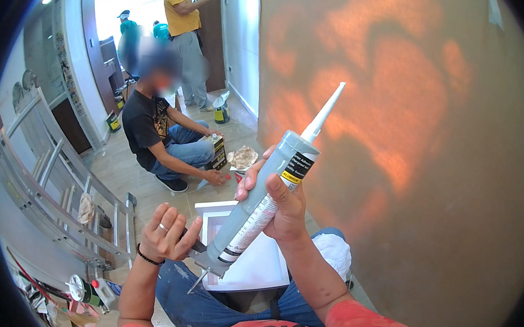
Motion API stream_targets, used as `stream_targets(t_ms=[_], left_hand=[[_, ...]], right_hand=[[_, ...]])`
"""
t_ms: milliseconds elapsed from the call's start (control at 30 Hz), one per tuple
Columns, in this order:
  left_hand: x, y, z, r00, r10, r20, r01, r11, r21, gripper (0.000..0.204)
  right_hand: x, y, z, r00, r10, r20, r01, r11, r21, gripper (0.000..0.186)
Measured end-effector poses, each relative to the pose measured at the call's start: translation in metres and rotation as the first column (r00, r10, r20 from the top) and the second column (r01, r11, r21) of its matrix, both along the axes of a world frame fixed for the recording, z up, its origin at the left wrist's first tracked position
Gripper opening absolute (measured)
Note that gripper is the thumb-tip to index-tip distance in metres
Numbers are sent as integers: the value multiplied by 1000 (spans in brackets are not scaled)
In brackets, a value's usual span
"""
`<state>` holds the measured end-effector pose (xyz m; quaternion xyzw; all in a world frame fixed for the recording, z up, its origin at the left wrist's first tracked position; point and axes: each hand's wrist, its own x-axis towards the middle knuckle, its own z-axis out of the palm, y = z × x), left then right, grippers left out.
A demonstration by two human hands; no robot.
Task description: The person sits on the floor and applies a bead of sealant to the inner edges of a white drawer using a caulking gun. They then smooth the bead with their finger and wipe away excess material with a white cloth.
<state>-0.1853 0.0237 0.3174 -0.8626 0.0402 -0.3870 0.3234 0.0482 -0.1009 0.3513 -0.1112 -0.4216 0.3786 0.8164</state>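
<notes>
A caulking gun (pixel 232 221) with a grey half-open barrel slants up and to the right in front of me. In it lies a sealant cartridge (pixel 252 226) with a white, black and yellow label, its white tapered nozzle (pixel 326 110) pointing up toward the brown wall. My right hand (pixel 286 210) is wrapped round the middle of the barrel. At the rear end, my left hand (pixel 166 237) is closed with curled fingers on the dark handle; the grip is partly hidden. Below the gun, a white shallow tray-like panel (pixel 262 262) with raised edges rests by my knees.
An aluminium ladder (pixel 49 162) leans at left, above a bottle (pixel 107 292) and a can (pixel 80 289). Ahead, a person (pixel 151 115) squats beside a rectangular tin (pixel 217 155) and crumpled cloth (pixel 242 157). Another person (pixel 184 21) stands farther back. The brown wall (pixel 437 234) rises at right.
</notes>
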Motion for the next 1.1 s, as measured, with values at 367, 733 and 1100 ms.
stream_targets(t_ms=[367, 733, 1100], left_hand=[[6, 0, 1, 998, 25, 55, -26, 1000, 17, 29], [14, 0, -38, 995, 69, 75, -16, 833, -553, 70], [-16, -20, 43, 795, -108, 597, 558, -253, -790, 51]], right_hand=[[-2, -4, 15, 1000, -4, 13, 4, 1000, 13, 47], [15, -11, 58, 695, -411, 590, 507, 862, 4, 48], [42, -5, 21, 7, -397, 918, 639, 708, 302, 49]])
